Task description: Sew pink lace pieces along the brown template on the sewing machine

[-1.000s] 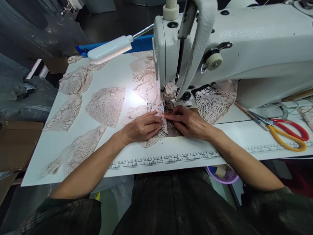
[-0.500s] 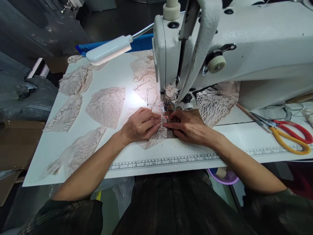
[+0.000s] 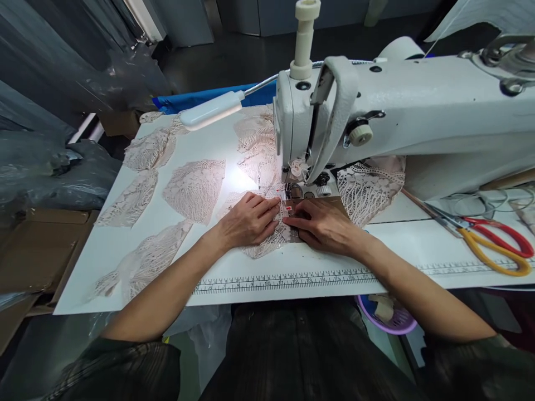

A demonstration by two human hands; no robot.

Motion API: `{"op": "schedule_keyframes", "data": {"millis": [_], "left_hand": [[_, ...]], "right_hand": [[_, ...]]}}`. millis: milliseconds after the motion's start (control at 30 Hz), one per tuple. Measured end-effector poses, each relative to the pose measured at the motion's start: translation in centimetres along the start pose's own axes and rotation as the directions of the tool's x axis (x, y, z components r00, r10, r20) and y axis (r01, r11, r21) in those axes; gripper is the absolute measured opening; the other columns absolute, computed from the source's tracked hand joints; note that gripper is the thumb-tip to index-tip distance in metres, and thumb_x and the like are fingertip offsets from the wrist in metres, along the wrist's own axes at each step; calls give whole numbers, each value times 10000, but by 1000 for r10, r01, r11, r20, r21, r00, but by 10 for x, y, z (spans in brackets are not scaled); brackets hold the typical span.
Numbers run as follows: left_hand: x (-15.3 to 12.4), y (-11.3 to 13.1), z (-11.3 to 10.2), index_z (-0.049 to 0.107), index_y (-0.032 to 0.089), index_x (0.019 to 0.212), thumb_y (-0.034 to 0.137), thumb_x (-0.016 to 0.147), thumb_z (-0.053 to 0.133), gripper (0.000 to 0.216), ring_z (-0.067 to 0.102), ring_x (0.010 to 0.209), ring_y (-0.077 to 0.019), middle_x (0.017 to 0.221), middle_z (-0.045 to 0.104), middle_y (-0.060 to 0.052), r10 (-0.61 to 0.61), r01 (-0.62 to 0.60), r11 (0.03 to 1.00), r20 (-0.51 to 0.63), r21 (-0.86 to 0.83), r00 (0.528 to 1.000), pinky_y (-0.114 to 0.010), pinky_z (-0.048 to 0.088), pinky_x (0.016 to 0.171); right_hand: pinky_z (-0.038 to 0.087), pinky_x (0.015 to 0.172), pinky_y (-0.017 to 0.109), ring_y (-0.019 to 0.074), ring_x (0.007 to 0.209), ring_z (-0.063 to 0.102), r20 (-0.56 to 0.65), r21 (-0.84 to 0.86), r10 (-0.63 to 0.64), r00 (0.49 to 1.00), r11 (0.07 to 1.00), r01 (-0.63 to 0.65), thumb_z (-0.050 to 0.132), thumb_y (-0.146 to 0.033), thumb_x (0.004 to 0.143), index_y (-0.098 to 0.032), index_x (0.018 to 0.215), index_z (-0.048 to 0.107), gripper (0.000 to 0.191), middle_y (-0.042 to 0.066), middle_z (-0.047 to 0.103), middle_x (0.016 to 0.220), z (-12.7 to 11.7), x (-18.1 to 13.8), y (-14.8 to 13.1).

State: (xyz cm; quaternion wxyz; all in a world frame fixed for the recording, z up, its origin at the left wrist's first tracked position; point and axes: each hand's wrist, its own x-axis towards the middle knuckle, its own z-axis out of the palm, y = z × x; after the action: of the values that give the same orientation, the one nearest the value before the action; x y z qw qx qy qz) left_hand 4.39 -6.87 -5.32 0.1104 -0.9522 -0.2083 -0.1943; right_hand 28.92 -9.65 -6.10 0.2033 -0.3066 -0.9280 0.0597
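My left hand (image 3: 247,221) lies flat, fingers together, on a pale pink lace piece (image 3: 267,245) in front of the needle area (image 3: 292,189) of the white sewing machine (image 3: 401,117). Just to its right, my right hand (image 3: 320,224) presses on the same lace and a brown strip under it, fingertips nearly touching those of the left. A small red tag shows between the fingertips. Both hands hold the lace down on the white table (image 3: 292,262).
Several more lace pieces (image 3: 194,186) lie spread on the left of the table, and another (image 3: 368,186) sits behind the machine arm. A white lamp (image 3: 211,109) shines down. Red and yellow scissors (image 3: 493,242) lie at right. A purple basket (image 3: 390,317) hangs below the edge.
The view has pulled back and tilted up, so the machine looks smaller. Both hands stay on the lace by the needle, shifted slightly toward me.
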Motion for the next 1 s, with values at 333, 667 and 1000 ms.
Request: {"op": "schedule_keyframes", "data": {"millis": [333,667,1000], "left_hand": [[0,2,0,637,99,1136,284,945,500,300,612,890,-241,1231,668,-154,-6,5,1000,42,26,999,-408,493,771],[1,5,-3,640,129,1161,344,953,496,333,610,897,-252,1258,667,-129,-98,103,993,89,-50,991,-414,453,753],[9,-6,-1,632,89,1177,298,957,499,331,656,987,-272,1263,664,-160,14,-9,998,82,-56,997,-466,436,897]], "right_hand": [[514,824,423,238,946,538,-32,8,-13,999,1000,13,532,-172,894,-205,1153,701,311,127,574,1017,1,-1,1],[516,828,439,254,968,549,7,-20,8,1000,1000,-8,541,-185,900,-209,1181,687,317,135,577,1042,0,-1,-1],[509,831,423,259,955,545,48,-127,30,998,992,-23,473,-184,945,-186,1188,662,308,139,583,1033,-2,2,-7]]}}
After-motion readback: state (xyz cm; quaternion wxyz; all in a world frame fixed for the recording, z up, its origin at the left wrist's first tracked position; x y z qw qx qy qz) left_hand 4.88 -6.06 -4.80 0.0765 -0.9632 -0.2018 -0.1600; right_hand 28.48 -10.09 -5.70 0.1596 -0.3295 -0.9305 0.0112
